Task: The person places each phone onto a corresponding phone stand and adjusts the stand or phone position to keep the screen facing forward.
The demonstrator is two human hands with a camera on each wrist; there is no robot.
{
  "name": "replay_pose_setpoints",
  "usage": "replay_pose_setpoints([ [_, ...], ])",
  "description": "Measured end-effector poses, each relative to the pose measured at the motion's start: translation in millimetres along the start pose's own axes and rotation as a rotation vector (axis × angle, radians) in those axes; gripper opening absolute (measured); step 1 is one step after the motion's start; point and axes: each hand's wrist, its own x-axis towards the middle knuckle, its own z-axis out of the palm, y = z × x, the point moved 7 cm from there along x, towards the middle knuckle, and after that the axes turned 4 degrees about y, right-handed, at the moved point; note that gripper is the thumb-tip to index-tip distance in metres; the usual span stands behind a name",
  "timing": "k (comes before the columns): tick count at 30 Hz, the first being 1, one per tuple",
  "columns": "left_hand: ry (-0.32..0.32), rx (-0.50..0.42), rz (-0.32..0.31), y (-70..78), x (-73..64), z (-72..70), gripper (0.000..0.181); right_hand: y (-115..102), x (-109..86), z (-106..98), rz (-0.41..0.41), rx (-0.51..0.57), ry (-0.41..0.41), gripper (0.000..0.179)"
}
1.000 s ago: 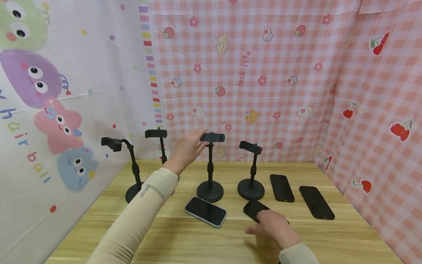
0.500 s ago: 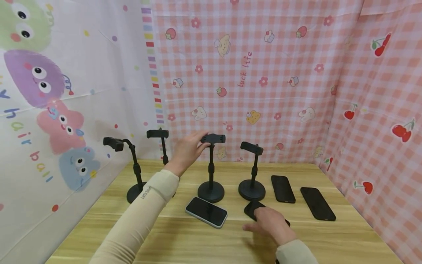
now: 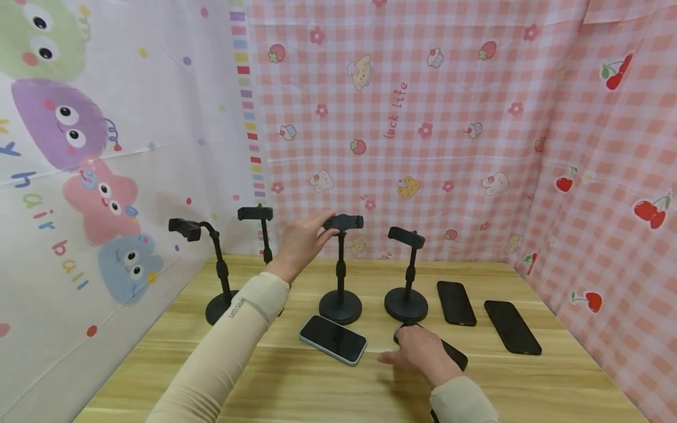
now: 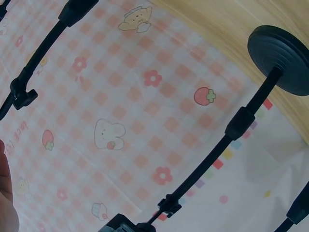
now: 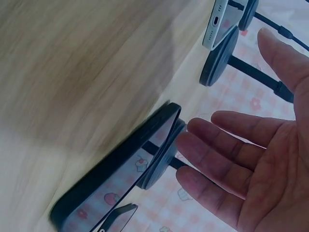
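The pink checked cloth [image 3: 402,153] reads "luck life", white cloth [image 3: 174,117] "hair ball", left sleeve [image 3: 219,349] "Let's".

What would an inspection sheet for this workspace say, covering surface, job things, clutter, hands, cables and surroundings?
Surface: wood-grain table.
Job things, stands: far-left stand, second stand (partly hidden), third stand and fourth stand, all black.
Job things, phones: light-edged phone, near black phone, rear black phone, far-right black phone, all lying down.
Clutter: nothing seen.
Left hand: pinches one end of the third stand's holder.
Right hand: fingers extended over the near black phone; contact unclear.
Cables: nothing seen.
Surroundings: pink checked cloth behind and right; white cartoon-print cloth left.
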Motion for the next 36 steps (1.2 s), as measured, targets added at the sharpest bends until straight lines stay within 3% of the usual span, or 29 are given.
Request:
replay_pose_setpoints([
  [14,0.058,-0.012,0.072,-2.3,-3.2,-1.4,0.037,-33.0,17.2,8.3,-0.081,-0.03,0.055,0.055],
  [24,0.064,0.003,0.111,-3.2,-6.0,3.6,0.033,-65.5,33.0,32.4,-0.096,-0.096,0.01,0.08],
  [29,0.069,0.01,0.128,-4.6,-6.7,5.6,0.036,-77.5,38.5,38.1,-0.085,-0.108,0.025,0.093],
  [36,0.05,-0.017,0.121,-4.6,-4.4,4.3,0.036,-85.2,45.2,45.4,-0.082,-0.15,0.026,0.093],
])
